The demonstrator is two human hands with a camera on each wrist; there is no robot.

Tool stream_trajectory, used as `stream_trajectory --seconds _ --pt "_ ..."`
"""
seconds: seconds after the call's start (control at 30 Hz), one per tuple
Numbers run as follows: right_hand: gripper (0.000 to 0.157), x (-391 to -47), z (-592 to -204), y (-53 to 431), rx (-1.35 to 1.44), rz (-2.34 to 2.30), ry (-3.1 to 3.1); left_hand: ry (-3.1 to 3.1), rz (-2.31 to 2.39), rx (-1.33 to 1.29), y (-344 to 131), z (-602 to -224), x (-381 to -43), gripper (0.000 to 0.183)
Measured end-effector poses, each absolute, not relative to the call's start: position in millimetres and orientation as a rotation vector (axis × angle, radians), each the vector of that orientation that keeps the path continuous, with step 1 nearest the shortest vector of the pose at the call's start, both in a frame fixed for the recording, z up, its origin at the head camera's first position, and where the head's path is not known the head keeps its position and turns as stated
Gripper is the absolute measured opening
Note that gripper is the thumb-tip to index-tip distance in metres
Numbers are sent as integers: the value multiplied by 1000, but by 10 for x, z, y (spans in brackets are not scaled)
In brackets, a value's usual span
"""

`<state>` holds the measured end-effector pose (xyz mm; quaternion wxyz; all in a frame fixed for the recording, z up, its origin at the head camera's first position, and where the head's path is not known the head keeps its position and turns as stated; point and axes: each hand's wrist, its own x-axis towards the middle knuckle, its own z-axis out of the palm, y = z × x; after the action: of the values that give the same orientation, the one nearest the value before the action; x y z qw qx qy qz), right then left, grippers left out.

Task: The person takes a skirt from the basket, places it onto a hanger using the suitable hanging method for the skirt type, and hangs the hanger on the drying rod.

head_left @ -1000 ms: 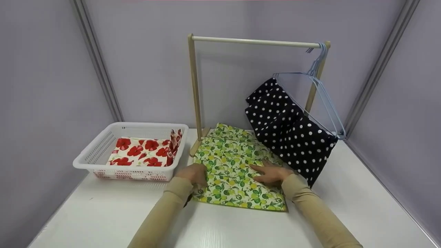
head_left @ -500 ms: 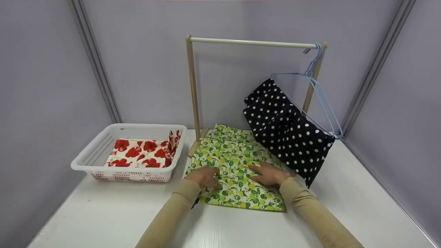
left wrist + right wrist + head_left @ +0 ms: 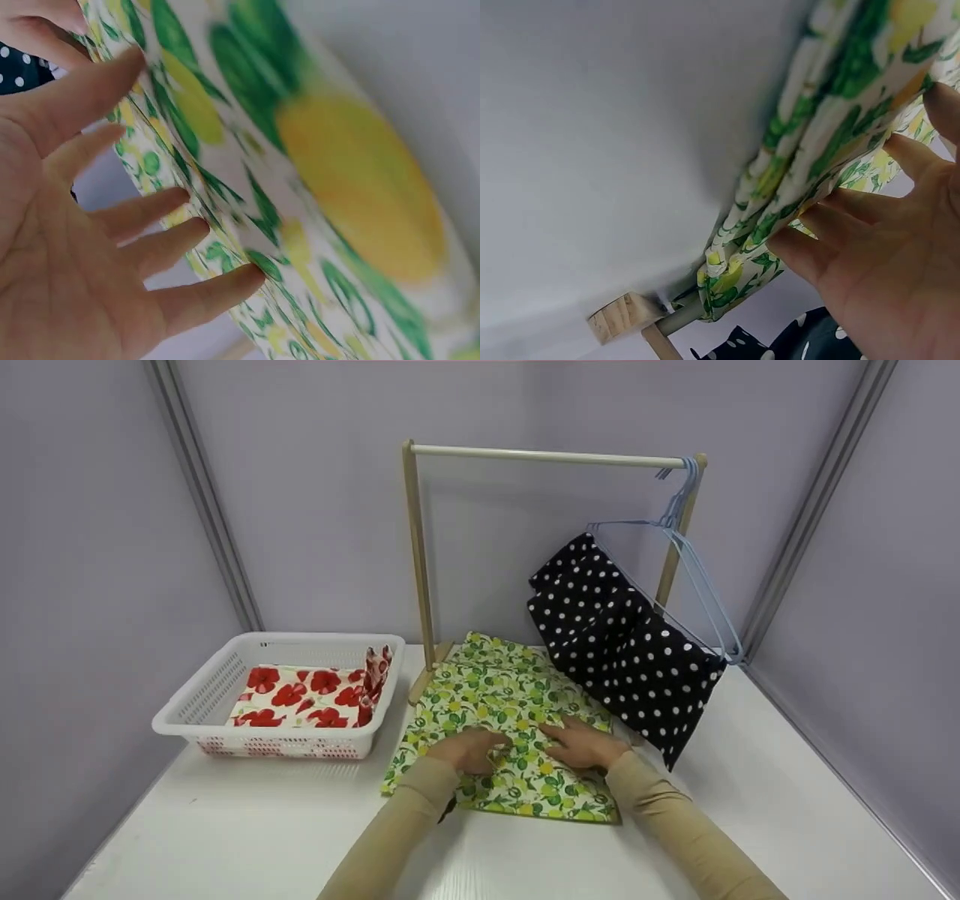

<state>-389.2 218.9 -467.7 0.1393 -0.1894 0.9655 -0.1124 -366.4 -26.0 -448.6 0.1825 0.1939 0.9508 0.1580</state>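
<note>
A cloth printed with yellow lemons and green leaves [image 3: 487, 686] lies flat on the table under both hands. My left hand [image 3: 471, 750] rests on its near middle; in the left wrist view the fingers of that left hand [image 3: 82, 255] are spread, their tips against the fabric. On the cloth's right side lies my right hand [image 3: 583, 742], fingers extended. The right wrist view has the right hand [image 3: 892, 255] touching the cloth [image 3: 840, 142], whose layered edge shows. Close to the right hand droops a black cloth with white dots [image 3: 637, 660] on a light blue hanger [image 3: 677, 502].
A wooden rack [image 3: 418, 547] with a white top bar stands behind, the hangers at its right end. To the left, a white basket [image 3: 259, 730] holds a red-flowered cloth [image 3: 289, 694]. The white table [image 3: 262, 825] is walled at back and sides.
My left hand has moved right across the lemon-print cloth from its left edge. The cloth's near left corner now shows, lying farther left. The right hand stays about where it was.
</note>
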Motion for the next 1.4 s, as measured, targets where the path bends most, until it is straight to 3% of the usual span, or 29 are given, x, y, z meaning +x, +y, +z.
stream_trajectory --seconds 0.17,0.4,0.63,0.8,1.27,1.4 --pt "54 -3872 -4718 2206 -553 -359 2793 2684 473 527 -203 -4520 -3621 52" --pt "53 -3820 -4728 2253 -616 -431 2756 2714 503 465 -153 -4572 -3537 77" --pt "45 -3724 -4614 2313 -762 -540 2741 2704 514 402 -108 -4565 -3523 78" --pt "41 -3633 -4497 2378 -648 -603 2881 2707 491 381 -57 -4551 -3507 84" --pt "27 -3385 -4222 2559 -628 -823 3220 2702 527 406 -89 -4511 -3478 82" --pt "29 -3345 -4138 2638 -671 -946 3389 2714 521 420 -94 -4484 -3484 82"
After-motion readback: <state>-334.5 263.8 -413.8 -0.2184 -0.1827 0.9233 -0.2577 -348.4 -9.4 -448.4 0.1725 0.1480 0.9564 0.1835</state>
